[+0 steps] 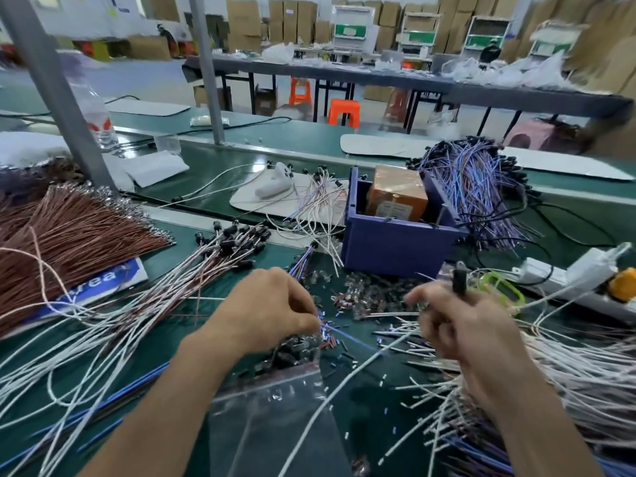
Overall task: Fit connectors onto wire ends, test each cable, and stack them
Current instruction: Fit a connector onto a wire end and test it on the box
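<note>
Plastic bag (275, 390) — right hand's (457, 328) black connector (459, 282) upright

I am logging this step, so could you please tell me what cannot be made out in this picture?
Head view throughout:
- What the left hand pinches: hidden by its own curled fingers.
- How the right hand holds the connector: lost in motion blur.
- The dark parts in the bag: too small and blurred to name.
- The label on the box: too small to read.
</note>
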Action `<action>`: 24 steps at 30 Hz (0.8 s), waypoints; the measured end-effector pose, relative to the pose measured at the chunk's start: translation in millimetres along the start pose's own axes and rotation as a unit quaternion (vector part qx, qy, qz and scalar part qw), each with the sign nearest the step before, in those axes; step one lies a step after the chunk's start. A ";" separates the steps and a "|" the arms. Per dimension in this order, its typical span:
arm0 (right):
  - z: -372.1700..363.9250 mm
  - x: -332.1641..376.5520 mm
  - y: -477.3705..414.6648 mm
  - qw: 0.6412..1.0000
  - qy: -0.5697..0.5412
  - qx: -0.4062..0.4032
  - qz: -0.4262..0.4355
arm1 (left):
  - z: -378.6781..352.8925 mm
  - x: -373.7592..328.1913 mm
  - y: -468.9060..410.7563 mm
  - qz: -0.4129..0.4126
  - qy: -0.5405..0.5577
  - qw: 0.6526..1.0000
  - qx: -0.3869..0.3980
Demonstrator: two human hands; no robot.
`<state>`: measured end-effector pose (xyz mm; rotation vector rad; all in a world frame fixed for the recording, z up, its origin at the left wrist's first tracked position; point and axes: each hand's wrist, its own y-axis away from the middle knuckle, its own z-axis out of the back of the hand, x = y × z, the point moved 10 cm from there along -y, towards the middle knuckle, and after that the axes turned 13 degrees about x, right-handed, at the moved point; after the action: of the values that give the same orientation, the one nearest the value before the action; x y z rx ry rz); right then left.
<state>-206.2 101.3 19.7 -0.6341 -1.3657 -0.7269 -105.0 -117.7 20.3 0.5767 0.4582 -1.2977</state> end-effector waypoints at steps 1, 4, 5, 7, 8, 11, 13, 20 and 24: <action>-8.7 2.5 0.3 0.997 0.065 0.032 -0.002 | -7.6 -19.2 -3.0 -0.035 -0.011 0.999 0.017; -28.5 11.1 2.0 0.986 0.140 0.093 0.017 | -18.5 -79.1 -10.9 -0.170 -0.018 0.985 0.014; -34.1 14.7 3.2 0.984 0.134 0.110 0.031 | -17.4 -92.3 -12.5 -0.198 -0.021 0.980 -0.010; -31.2 12.2 5.3 0.986 0.134 0.091 0.032 | -16.0 -105.9 -14.4 -0.231 -0.023 0.970 -0.070; -26.4 9.0 5.0 0.986 0.147 0.074 0.022 | -15.6 -106.0 -14.6 -0.234 -0.007 0.967 -0.100; -18.3 -7.6 2.1 0.994 0.093 0.044 -0.022 | -18.1 -77.9 -21.0 -0.189 0.129 0.967 -0.109; -6.6 -16.5 -0.8 0.999 0.016 0.006 -0.049 | -17.2 -49.6 -28.8 -0.138 0.212 0.962 -0.099; -0.3 -25.9 -1.9 0.997 -0.044 -0.024 -0.056 | -15.1 -11.9 -35.1 -0.076 0.369 0.922 -0.092; -6.7 -28.9 -3.9 0.996 -0.072 -0.011 -0.056 | -16.3 -5.0 -38.1 -0.059 0.434 0.891 -0.119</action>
<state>-206.7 96.3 -9.8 -0.6412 -1.5373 -0.7993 -143.2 -110.0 5.4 0.9194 1.3916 -1.0155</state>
